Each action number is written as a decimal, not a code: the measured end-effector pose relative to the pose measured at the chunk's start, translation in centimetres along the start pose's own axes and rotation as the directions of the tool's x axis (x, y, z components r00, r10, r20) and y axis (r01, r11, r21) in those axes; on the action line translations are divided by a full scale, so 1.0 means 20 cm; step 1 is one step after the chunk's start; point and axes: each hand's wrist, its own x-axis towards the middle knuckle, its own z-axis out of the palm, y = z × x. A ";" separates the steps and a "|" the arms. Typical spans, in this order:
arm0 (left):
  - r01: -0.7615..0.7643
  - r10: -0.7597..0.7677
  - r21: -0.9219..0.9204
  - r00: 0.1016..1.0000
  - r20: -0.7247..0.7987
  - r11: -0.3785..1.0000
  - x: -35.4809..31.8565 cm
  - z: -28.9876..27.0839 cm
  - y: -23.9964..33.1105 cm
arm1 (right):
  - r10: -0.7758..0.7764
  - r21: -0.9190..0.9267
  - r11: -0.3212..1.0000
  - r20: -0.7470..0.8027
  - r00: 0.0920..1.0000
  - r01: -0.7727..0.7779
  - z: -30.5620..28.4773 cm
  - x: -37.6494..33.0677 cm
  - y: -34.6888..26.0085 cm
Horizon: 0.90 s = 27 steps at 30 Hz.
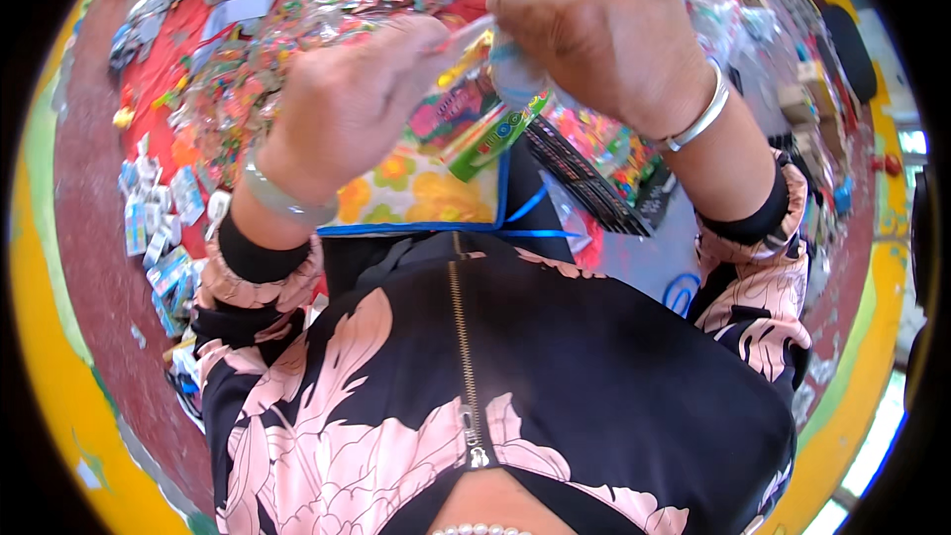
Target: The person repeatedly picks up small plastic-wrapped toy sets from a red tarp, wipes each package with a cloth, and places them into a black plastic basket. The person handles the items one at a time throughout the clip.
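We see the left hand (347,104) and right hand (604,25) raised close to the lens, both pinching a clear plastic packet (490,89). Its contents are blurred; fingers hide its top. Behind, a heap of coloured packets (248,69) is indistinct.

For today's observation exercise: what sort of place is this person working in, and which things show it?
Probably a toy or trinket stall or packing spot: heaps of colourful packeted goods on the red cloth, small packets on the floor, and a clear plastic packet held by both hands.
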 end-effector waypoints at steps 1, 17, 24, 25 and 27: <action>0.034 -0.034 0.002 0.999 -0.025 0.999 0.01 0.02 0.00 | 0.068 0.037 0.997 0.020 0.997 -0.068 -0.04 -0.02 0.04; 0.589 -0.576 -0.009 0.792 0.204 0.808 -0.54 0.29 -0.34 | 0.819 0.207 0.372 0.385 0.425 -0.905 0.58 -1.16 0.59; 0.508 -0.520 0.114 0.842 0.142 0.854 -0.58 0.35 -0.31 | 0.854 0.382 0.146 0.416 0.311 -0.913 0.92 -1.40 0.66; 0.491 -0.504 0.117 0.854 0.129 0.863 -0.58 0.36 -0.31 | 0.833 0.328 0.300 0.368 0.413 -0.896 0.97 -1.46 0.67; 0.496 -0.513 0.139 0.846 0.144 0.857 -0.57 0.36 -0.30 | 0.737 0.192 0.579 0.291 0.610 -0.792 1.05 -1.63 0.71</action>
